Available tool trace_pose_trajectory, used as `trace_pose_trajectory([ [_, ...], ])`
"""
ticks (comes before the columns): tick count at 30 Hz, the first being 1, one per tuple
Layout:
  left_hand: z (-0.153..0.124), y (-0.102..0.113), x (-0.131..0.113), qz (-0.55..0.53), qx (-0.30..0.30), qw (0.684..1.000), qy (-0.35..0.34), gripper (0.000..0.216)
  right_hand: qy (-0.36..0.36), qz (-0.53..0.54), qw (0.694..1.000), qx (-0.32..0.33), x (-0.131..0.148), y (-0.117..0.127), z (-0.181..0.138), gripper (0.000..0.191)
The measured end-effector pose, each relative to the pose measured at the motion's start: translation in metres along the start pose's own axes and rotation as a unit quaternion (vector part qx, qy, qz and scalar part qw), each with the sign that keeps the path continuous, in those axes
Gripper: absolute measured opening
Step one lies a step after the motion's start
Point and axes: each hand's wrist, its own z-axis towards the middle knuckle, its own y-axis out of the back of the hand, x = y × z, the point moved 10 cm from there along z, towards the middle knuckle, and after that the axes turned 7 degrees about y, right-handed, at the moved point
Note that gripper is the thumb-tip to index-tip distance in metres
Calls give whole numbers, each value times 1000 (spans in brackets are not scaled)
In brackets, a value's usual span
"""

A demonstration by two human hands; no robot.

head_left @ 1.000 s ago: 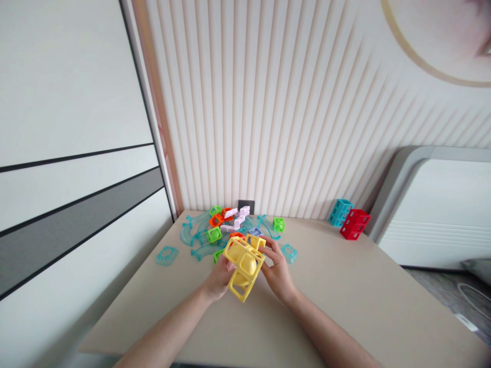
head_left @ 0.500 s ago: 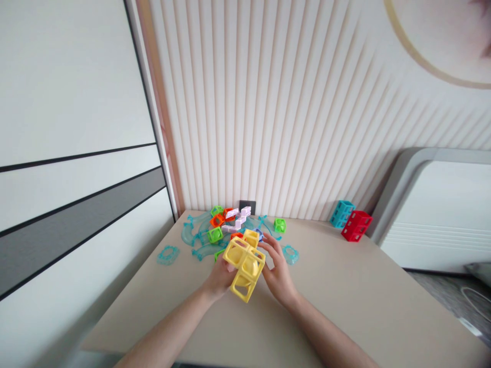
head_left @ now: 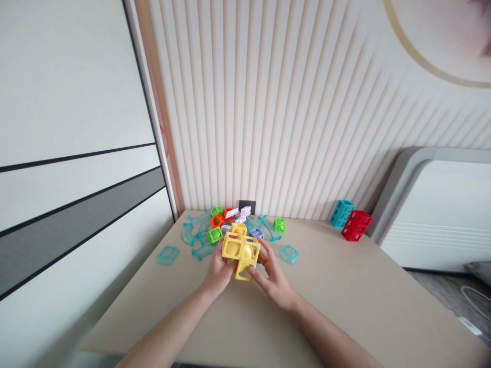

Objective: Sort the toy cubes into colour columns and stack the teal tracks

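Several yellow hollow cube blocks (head_left: 240, 249), joined into one piece, are held up over the table between my two hands. My left hand (head_left: 218, 272) grips the piece at its left side, its fingers partly hidden behind the blocks. On the right, my right hand (head_left: 273, 278) has its thumb on the lowest yellow cube and its fingers along the side. Just behind the piece lie a blue-violet cube (head_left: 256, 233) and a green cube (head_left: 215, 235). A stepped pale-pink piece (head_left: 241, 215) is partly covered by the yellow blocks.
Clear teal curved track pieces (head_left: 205, 250) and orange cubes (head_left: 217, 220) lie at the table's back left. Teal rings (head_left: 168, 255) flank the pile. Another green cube (head_left: 280, 225) sits near the wall. Teal (head_left: 341, 213) and red block stacks (head_left: 356, 226) stand at the back right.
The yellow piece has turned and tipped, and its lower end has risen. My right hand has closed in, from fingers apart beside it to a thumb-and-finger hold.
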Motion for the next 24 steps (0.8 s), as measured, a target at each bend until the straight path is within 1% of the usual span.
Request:
trace_pose_trajectory([
  [2,0,0,0,10,3,1000,-10,56,4,33,999,-28,1,5,2,67],
  [5,1,-2,1,-4,16,1000,-16,56,17,81,993,-88,3,17,6,61],
  [10,1,-2,1,2,16,1000,-1,46,43,125,966,-223,3,49,8,46],
  [12,0,-3,2,7,28,1000,8,43,36,125,958,-257,-2,59,8,42],
  [16,-2,-7,4,0,59,998,1,39,11,119,953,-279,-11,67,8,43],
  [24,-3,-14,5,-8,94,995,-13,36,-11,125,961,-246,-19,56,11,44],
])
